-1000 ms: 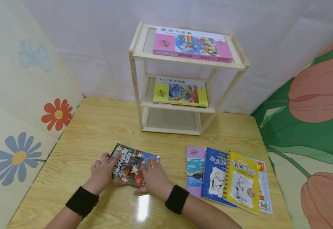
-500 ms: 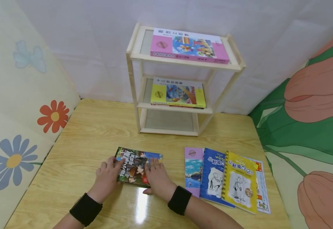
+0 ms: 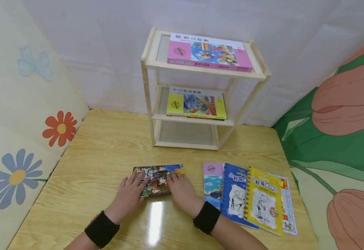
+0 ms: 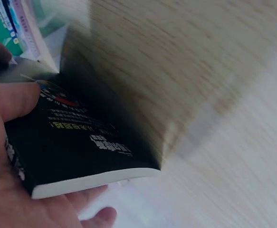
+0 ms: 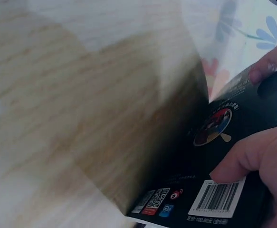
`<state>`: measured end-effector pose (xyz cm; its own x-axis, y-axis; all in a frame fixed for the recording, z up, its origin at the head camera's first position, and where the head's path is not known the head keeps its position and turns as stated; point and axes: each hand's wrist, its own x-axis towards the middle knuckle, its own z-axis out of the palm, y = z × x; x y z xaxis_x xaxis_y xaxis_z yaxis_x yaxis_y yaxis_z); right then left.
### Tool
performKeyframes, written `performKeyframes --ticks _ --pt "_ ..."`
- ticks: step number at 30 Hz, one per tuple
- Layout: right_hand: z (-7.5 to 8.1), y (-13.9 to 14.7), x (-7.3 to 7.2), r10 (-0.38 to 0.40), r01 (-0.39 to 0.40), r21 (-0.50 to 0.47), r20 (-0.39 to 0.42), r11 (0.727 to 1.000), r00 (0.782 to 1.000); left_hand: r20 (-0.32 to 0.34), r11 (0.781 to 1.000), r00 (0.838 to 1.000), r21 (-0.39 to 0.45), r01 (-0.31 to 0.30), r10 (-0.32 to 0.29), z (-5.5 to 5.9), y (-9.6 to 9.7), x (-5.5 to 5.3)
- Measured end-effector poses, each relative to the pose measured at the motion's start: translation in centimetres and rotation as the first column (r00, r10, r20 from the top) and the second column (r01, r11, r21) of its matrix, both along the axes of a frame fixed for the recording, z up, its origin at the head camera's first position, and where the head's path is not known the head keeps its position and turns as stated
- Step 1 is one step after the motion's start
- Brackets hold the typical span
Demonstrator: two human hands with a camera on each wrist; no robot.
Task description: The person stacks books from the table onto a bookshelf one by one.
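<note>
Left hand [image 3: 129, 197] and right hand [image 3: 184, 192] each grip the dark illustrated book [image 3: 157, 181], thumbs on back cover, book tilted over the wooden table [image 3: 113, 139], in front of the three-tier rack [image 3: 186, 132], left of the overlapping books [image 3: 237, 194].

Left forearm [image 3: 82, 242] and right forearm [image 3: 238, 232] both angle inward from the bottom of the head view. Left hand [image 3: 128, 195] and right hand [image 3: 184, 192] are pretty close but apart, each basically pinching, fingers [image 3: 135, 178] up top, thumbs [image 4: 14, 100] tucked underneath.
</note>
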<state>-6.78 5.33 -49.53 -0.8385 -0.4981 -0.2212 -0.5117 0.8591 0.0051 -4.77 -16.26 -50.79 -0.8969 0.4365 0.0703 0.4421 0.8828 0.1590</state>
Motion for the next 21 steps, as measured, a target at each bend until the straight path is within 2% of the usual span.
performKeyframes --ticks 4,8,15,19,21 --pt "0.6 0.8 -0.3 0.002 -0.002 -0.001 0.001 1.0 1.0 0.023 0.999 0.999 0.018 0.047 -0.047 0.4 0.8 -0.3" --pt "1.3 1.6 -0.7 -0.006 0.006 0.001 -0.004 1.0 1.0 0.024 0.997 0.997 0.049 0.067 -0.069 1.1 1.6 -0.5" --pt "3.6 2.9 -1.3 -0.01 0.009 -0.014 -0.06 1.0 0.998 0.003 0.992 0.997 0.105 0.075 -0.075 2.8 2.9 -1.1" --pt "5.0 3.5 -1.4 -0.021 0.022 0.007 -0.088 1.0 0.996 -0.024 0.985 0.995 0.139 0.101 -0.098 3.7 3.5 -1.7" --pt "5.6 3.9 -1.4 -0.029 0.028 -0.013 -0.104 1.0 0.994 -0.047 0.982 0.992 0.144 0.119 -0.113 4.3 3.7 -1.9"
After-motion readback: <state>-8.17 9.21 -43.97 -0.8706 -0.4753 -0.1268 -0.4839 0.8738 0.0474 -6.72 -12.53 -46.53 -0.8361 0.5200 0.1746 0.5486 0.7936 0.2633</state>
